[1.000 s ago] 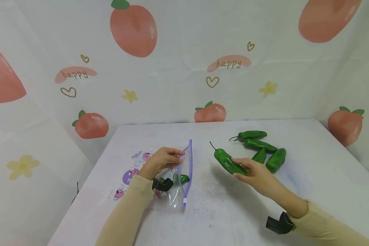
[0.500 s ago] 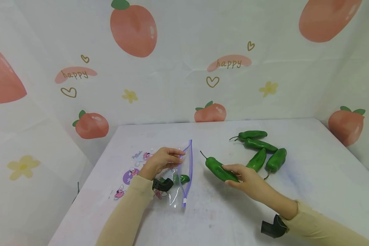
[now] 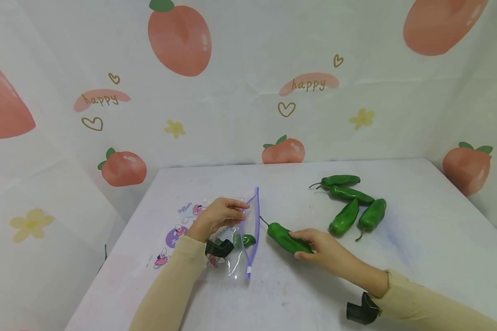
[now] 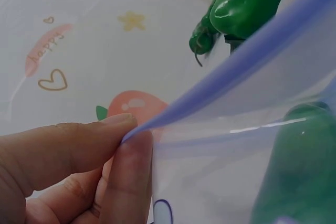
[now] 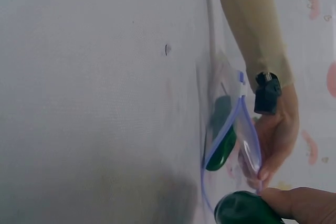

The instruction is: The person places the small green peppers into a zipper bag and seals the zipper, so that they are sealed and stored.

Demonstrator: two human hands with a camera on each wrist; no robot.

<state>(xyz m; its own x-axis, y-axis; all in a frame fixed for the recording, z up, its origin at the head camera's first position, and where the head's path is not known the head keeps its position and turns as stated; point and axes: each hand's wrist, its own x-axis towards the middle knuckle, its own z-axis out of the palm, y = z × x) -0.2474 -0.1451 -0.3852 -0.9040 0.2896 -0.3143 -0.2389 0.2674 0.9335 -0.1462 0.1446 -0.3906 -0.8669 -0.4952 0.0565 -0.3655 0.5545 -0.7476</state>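
Observation:
In the head view my left hand (image 3: pixel 217 216) pinches the upper rim of a clear zip bag (image 3: pixel 254 239) with purple edging. The left wrist view shows thumb and finger nipping that purple rim (image 4: pixel 210 87). The bag's mouth gapes toward the right, and a green pepper (image 3: pixel 248 240) lies inside, partly hidden by the left wrist's black camera mount. My right hand (image 3: pixel 327 253) grips another green pepper (image 3: pixel 281 235) by its lower end, held just right of the bag mouth. Its thin stem points left and reaches the purple edge; whether it touches I cannot tell.
Several more green peppers (image 3: pixel 344 218) lie on the right part of the white table (image 3: pixel 281 294), some touching each other. A white cloth backdrop (image 3: pixel 232 115) with printed peaches rises behind the table's far edge.
My right hand has carried its pepper left and toward me, from beside the other peppers to the bag mouth. The left hand and bag have stayed still.

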